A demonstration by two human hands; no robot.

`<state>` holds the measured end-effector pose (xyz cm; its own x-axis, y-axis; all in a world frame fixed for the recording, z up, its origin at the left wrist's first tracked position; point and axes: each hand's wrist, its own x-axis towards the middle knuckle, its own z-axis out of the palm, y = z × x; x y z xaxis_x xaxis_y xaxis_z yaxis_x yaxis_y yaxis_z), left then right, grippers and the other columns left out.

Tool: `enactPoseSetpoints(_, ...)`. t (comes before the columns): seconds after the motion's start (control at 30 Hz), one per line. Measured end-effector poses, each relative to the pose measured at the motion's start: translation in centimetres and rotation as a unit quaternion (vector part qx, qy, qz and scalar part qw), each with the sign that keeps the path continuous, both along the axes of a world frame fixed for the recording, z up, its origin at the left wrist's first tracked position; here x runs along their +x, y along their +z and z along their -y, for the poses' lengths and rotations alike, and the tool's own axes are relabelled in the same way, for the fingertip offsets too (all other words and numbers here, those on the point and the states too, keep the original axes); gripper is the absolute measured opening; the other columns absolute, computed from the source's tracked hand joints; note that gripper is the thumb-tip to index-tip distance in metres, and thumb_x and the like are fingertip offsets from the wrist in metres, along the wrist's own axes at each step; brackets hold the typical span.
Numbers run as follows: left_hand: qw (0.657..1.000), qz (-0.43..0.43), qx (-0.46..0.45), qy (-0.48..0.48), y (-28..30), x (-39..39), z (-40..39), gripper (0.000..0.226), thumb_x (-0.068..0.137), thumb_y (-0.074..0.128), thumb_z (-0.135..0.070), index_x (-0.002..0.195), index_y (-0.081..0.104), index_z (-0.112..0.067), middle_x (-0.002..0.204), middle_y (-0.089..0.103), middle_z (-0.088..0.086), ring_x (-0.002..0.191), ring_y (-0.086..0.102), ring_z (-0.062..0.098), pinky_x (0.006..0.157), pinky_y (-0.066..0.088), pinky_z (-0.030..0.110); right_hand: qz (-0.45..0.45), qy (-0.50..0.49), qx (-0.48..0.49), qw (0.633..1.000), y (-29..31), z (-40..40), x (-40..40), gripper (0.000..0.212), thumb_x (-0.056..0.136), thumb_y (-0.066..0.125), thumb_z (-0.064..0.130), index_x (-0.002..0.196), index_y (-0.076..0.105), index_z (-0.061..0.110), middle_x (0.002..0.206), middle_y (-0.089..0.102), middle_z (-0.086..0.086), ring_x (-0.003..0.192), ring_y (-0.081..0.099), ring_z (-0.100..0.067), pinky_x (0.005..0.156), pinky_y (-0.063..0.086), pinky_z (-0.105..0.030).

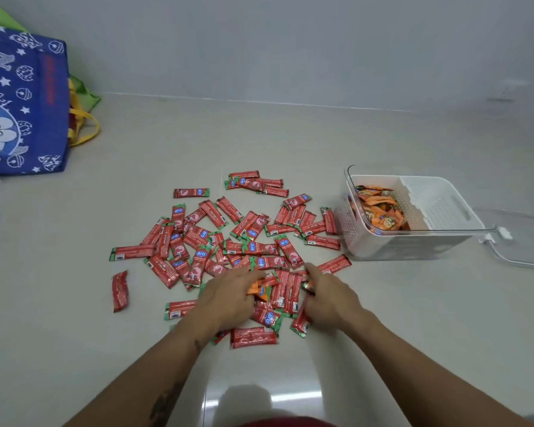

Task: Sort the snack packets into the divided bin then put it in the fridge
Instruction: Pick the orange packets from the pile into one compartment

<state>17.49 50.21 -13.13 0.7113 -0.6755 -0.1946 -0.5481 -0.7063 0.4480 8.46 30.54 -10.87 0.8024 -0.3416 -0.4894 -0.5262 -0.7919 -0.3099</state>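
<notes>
Orange packet [257, 287] pinched by left fingers [247, 280]

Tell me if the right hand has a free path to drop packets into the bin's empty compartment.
Probably yes. The divided bin stands open, apart from its lid, just beyond and to the right of the right hand. The empty compartment is its far side; nothing shows above it.

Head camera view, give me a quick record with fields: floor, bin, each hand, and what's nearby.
floor: pile of red packets
bin: orange packets in left compartment; right compartment looks empty
left hand: pinching an orange packet
right hand: fingers curled on a packet, partly hidden
nearby: blue bag, clear lid
</notes>
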Motion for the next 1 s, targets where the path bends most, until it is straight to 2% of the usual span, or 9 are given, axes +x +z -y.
enactPoseSetpoints(0.2, 0.997, 0.068, 0.023, -0.039, -1.0, 0.7, -2.4, 0.038, 0.088, 0.049, -0.02, 0.124, 0.054, -0.028, 0.112, 0.049, -0.006, 0.105, 0.048, 0.016, 0.079, 0.044, 0.031, 0.043, 0.085, 0.087, 0.992, 0.0, -1.4, -0.6, 0.051, 0.085, 0.059, 0.035, 0.134, 0.047, 0.039, 0.12, 0.057, 0.001, 0.108, 0.058, -0.019, 0.093, 0.051, -0.041)
enactPoseSetpoints(0.27, 0.996, 0.071, 0.032, -0.033, -1.0, 1.1, -3.5, 0.033, 0.088, 0.05, -0.021, 0.121, 0.055, -0.026, 0.111, 0.049, -0.006, 0.103, 0.046, 0.014, 0.077, 0.043, 0.03, 0.061, 0.083, 0.101, 0.99, -0.2, -1.6, -0.8, 0.046, 0.088, 0.06, 0.031, 0.132, 0.048, 0.039, 0.12, 0.056, 0.002, 0.108, 0.057, -0.017, 0.093, 0.051, -0.04)
enactPoseSetpoints(0.37, 0.996, 0.082, 0.027, -0.007, -1.0, 1.0, -4.5, 0.028, 0.09, 0.05, -0.025, 0.117, 0.055, -0.025, 0.116, 0.05, -0.008, 0.108, 0.049, 0.014, 0.084, 0.046, 0.03, 0.089, 0.055, 0.121, 0.987, -0.7, -1.6, -0.7, 0.054, 0.092, 0.061, 0.031, 0.14, 0.039, 0.038, 0.126, 0.054, 0.002, 0.11, 0.056, -0.015, 0.092, 0.05, -0.037)
enactPoseSetpoints(0.47, 0.997, 0.076, -0.001, 0.026, -0.7, 0.3, -4.3, 0.025, 0.092, 0.05, -0.027, 0.117, 0.054, -0.025, 0.117, 0.053, -0.009, 0.108, 0.05, 0.014, 0.087, 0.045, 0.03, 0.104, 0.02, 0.166, 0.98, -0.8, -1.4, -0.4, 0.046, 0.094, 0.06, 0.026, 0.133, 0.038, 0.039, 0.112, 0.055, 0.01, 0.097, 0.061, -0.01, 0.074, 0.054, -0.029)
enactPoseSetpoints(0.57, 0.996, 0.046, -0.037, 0.067, -0.1, -0.5, -3.6, 0.011, 0.095, 0.049, -0.028, 0.106, 0.048, -0.028, 0.107, 0.054, -0.008, 0.095, 0.05, 0.012, 0.08, 0.043, 0.03, 0.124, -0.027, 0.211, 0.969, -0.3, -1.5, 0.2, 0.036, 0.098, 0.053, 0.013, 0.124, 0.042, 0.035, 0.102, 0.06, 0.007, 0.085, 0.066, -0.011, 0.056, 0.051, -0.023)
enactPoseSetpoints(0.7, 0.993, 0.018, -0.059, 0.101, 0.2, -1.1, -2.5, 0.008, 0.095, 0.051, -0.034, 0.099, 0.044, -0.03, 0.09, 0.056, -0.009, 0.08, 0.052, 0.012, 0.073, 0.049, 0.036, 0.157, -0.104, 0.235, 0.954, 0.1, -0.5, 1.1, 0.022, 0.099, 0.053, 0.01, 0.111, 0.052, 0.028, 0.096, 0.065, -0.001, 0.08, 0.067, -0.014, 0.061, 0.055, -0.035)
enactPoseSetpoints(0.8, 0.992, 0.017, -0.063, 0.11, 0.5, -1.6, -1.6, 0.013, 0.096, 0.049, -0.035, 0.106, 0.042, -0.031, 0.086, 0.057, -0.005, 0.077, 0.053, 0.014, 0.068, 0.047, 0.035, 0.157, -0.142, 0.247, 0.946, -0.2, 0.5, 1.0, 0.025, 0.095, 0.051, 0.003, 0.103, 0.057, 0.026, 0.096, 0.064, -0.004, 0.076, 0.06, -0.013, 0.058, 0.044, -0.029)
enactPoseSetpoints(0.93, 0.99, 0.027, -0.094, 0.103, 0.8, -2.1, -0.2, 0.018, 0.099, 0.038, -0.049, 0.1, 0.041, -0.031, 0.076, 0.055, -0.007, 0.069, 0.056, 0.015, 0.062, 0.046, 0.033, 0.16, -0.138, 0.23, 0.95, -0.1, 1.5, 0.1, 0.029, 0.094, 0.05, 0.002, 0.099, 0.061, 0.029, 0.096, 0.064, -0.005, 0.08, 0.06, -0.017, 0.064, 0.046, -0.033)
enactPoseSetpoints(1.0, 0.99, 0.032, -0.11, 0.086, 1.3, -2.1, 0.7, 0.018, 0.1, 0.037, -0.045, 0.093, 0.043, -0.03, 0.077, 0.055, -0.007, 0.07, 0.055, 0.015, 0.06, 0.042, 0.032, 0.178, -0.119, 0.209, 0.954, 0.5, 2.2, -0.5, 0.032, 0.096, 0.047, 0.003, 0.102, 0.06, 0.031, 0.098, 0.064, -0.004, 0.081, 0.061, -0.018, 0.067, 0.05, -0.036)
